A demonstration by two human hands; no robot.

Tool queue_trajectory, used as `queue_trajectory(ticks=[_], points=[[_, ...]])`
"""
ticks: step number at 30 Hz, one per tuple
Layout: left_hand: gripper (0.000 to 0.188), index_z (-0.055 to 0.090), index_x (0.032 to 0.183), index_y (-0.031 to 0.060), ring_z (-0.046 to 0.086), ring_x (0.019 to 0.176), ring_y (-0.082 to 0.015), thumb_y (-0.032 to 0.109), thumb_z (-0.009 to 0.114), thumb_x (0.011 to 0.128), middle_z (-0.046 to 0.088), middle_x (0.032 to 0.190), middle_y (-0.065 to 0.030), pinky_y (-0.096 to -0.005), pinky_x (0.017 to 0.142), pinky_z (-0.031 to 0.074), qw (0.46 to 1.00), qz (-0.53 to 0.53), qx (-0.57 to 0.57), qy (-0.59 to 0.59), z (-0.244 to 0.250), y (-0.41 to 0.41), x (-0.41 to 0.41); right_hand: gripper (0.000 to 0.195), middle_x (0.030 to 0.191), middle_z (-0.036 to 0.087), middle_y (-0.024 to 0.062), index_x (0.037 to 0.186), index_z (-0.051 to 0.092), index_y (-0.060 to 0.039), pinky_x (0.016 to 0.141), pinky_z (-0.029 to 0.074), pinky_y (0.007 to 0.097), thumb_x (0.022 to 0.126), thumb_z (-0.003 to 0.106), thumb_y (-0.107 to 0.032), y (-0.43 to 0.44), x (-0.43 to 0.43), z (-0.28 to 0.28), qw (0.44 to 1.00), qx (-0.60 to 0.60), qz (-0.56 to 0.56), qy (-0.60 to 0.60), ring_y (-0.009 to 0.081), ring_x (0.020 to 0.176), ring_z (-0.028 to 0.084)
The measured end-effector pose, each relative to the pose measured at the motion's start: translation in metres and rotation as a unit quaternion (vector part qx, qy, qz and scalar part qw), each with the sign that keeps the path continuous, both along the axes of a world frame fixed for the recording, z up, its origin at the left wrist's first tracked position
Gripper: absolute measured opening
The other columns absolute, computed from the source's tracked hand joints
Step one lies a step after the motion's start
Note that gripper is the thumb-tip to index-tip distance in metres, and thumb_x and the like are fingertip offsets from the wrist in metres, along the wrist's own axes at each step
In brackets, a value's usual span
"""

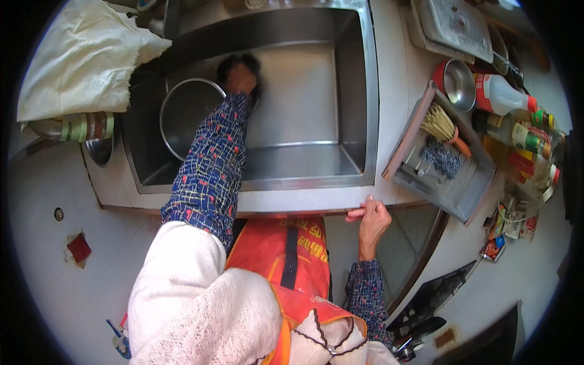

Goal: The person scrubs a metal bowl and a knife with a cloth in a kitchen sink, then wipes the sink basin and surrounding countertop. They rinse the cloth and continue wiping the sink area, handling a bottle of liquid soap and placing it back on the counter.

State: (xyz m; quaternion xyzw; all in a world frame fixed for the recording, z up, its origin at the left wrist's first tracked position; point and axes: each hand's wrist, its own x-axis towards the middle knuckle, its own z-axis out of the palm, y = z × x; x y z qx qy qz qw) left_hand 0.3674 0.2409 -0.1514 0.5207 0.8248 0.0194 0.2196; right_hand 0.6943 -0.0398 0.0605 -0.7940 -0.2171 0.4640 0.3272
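My left hand (242, 81) is down in the stainless steel sink (301, 91), pressed onto a dark, cloth-like thing (228, 64). Blur hides what that thing is exactly. Beside it, on the left of the sink, a round metal pot or basin (165, 116) shows its bright rim, partly covered by my sleeved forearm. My right hand (375, 221) holds nothing. It rests at the front edge of the counter (310, 199), thumb up and fingers pointing left.
Right of the sink, a drawer-like tray (413, 180) holds a bristle brush (439, 124) and a steel-wool scourer (441, 157). Behind it are a red bowl (458, 84) and several bottles (504, 95). A pale cloth (86, 59) drapes over things at the left.
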Motion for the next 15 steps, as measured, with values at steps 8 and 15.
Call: queue_trajectory(ticks=[8, 15], points=[[0.028, 0.058, 0.102, -0.0076, 0.063, 0.088, -0.0367, 0.018, 0.053, 0.093, 0.052, 0.111, -0.0236, -0.0422, 0.073, 0.060, 0.854, -0.004, 0.116, -0.507, 0.069, 0.045, 0.191, 0.033, 0.058, 0.066, 0.0148, 0.077, 0.056, 0.0027, 0.046, 0.048, 0.0275, 0.099, 0.054, -0.022, -0.003, 0.005, -0.005, 1.000, 0.000, 0.020, -0.006, 0.0177, 0.044, 0.060], [0.043, 0.062, 0.096, -0.0109, 0.064, 0.087, -0.0352, 0.031, 0.054, 0.091, 0.061, 0.100, -0.0282, -0.0404, 0.067, 0.054, 0.866, -0.293, -0.209, -0.347, 0.080, -0.076, 0.195, 0.034, 0.057, 0.065, 0.0138, 0.076, 0.056, 0.0022, 0.045, 0.048, 0.0275, 0.098, 0.055, -0.023, -0.007, 0.003, -0.006, 1.000, 0.004, -0.009, 0.009, 0.0166, 0.044, 0.060]])
